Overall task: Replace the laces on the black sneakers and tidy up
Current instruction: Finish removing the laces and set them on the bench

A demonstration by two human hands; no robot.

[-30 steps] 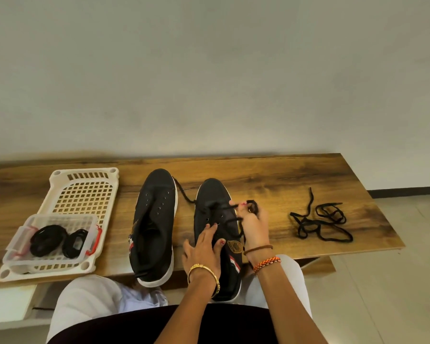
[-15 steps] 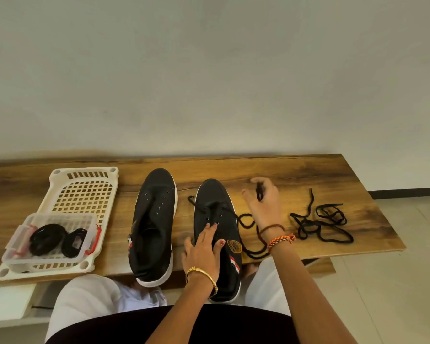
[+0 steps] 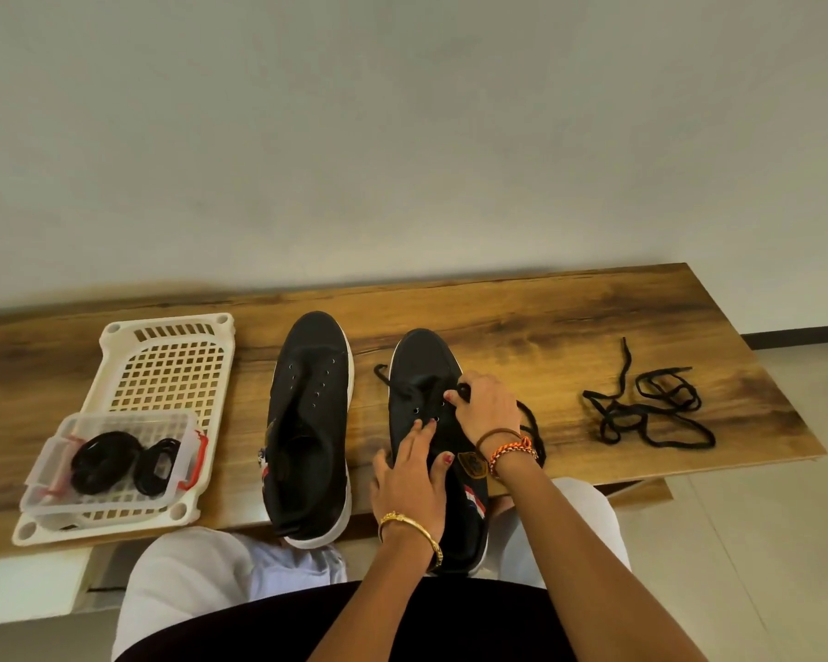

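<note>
Two black sneakers with white soles stand side by side on the wooden table (image 3: 546,327). The left sneaker (image 3: 309,422) has bare eyelets and no lace. My left hand (image 3: 409,475) presses flat on the tongue of the right sneaker (image 3: 426,370). My right hand (image 3: 486,410) pinches a black lace (image 3: 529,422) at the right sneaker's upper eyelets; the lace loops down behind my wrist, and another end curls out left of the toe. A loose tangle of black laces (image 3: 646,410) lies to the right.
A white plastic basket (image 3: 173,370) lies at the left, holding a clear lidded box (image 3: 116,465) with coiled black laces. The table's right end sits near the loose laces, with tiled floor beyond. A wall stands close behind the table.
My right hand pulled the lace out to the right and up, then came back down to the right sneaker's eyelets. My left hand stayed on the tongue.
</note>
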